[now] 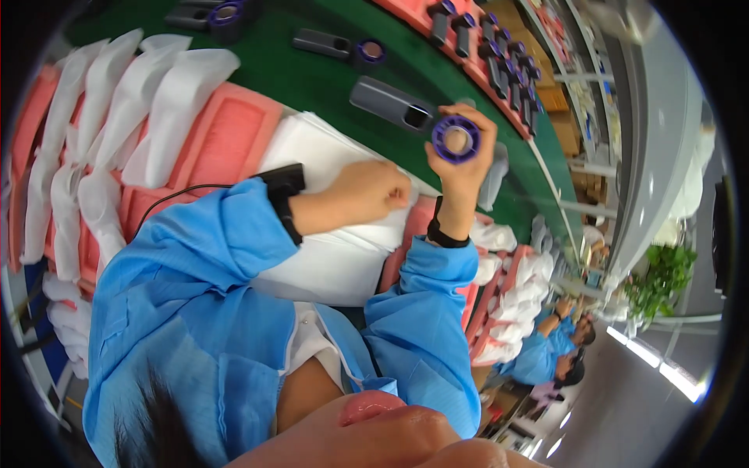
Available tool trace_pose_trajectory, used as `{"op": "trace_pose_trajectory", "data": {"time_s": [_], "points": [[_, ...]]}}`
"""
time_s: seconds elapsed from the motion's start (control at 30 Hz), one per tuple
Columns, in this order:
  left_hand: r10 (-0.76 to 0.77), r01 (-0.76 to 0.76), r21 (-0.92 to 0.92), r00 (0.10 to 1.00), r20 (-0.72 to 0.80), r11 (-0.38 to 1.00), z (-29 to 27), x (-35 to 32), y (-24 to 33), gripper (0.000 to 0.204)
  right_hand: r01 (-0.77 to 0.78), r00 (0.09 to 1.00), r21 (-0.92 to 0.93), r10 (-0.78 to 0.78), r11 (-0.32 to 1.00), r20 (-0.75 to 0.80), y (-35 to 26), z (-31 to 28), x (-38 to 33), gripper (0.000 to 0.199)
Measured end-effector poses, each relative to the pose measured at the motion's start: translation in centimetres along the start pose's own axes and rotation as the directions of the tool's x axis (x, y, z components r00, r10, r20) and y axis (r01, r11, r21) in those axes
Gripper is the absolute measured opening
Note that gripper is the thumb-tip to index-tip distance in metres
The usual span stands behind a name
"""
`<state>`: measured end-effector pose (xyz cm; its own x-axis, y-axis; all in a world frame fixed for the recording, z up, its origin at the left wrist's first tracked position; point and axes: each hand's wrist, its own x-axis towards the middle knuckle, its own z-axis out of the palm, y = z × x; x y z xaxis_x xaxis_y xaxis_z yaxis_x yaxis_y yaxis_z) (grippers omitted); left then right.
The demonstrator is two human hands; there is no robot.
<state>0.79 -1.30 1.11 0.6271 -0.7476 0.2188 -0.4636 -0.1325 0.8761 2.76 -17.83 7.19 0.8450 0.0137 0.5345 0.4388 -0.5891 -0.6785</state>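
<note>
Closest to us, our left hand (367, 191) rests over a stack of thin white sheets (324, 265) at the near side of the green-topped bench (312, 74). Its fingers are curled in to a fist; we cannot tell whether anything is tucked inside. A black cable (183, 189) runs leftward from our left wrist.

Left of the stack, pink-red moulded trays (234, 129) hold long items in white translucent wrapping (179, 101). To the right, beyond our elbow, another pink-red tray (480, 355) carries more white-wrapped bundles.

Further over the bench, our right hand (466, 173) has its fingers bent part-way, curved around the purple ring-shaped head of a dark grey, long-bodied device (390, 103). The body points left.

Past it, a similar grey device with a purple ring (321, 44) lies on the green surface. Along the bench's far edge, a long pink-red tray (409, 19) bears rows of such devices.
</note>
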Motion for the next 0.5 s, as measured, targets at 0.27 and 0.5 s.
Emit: {"op": "trace_pose_trajectory", "data": {"time_s": [0.27, 0.5], "points": [[-0.057, 0.011, -0.344, 0.991, -0.124, 0.939, -4.4, 1.2, -0.1, 0.012, 0.141, 0.96, 0.091, -0.113, 0.986, -0.258, -2.1, -9.3, -5.4, 0.057], [-0.161, 0.055, -0.412, 0.96, -0.227, 0.91, -6.0, 0.9, 1.7, 0.01, 0.023, 0.993, 0.031, -0.019, 0.999, -0.117, -4.1, -9.2, -5.9, 0.054]]}}
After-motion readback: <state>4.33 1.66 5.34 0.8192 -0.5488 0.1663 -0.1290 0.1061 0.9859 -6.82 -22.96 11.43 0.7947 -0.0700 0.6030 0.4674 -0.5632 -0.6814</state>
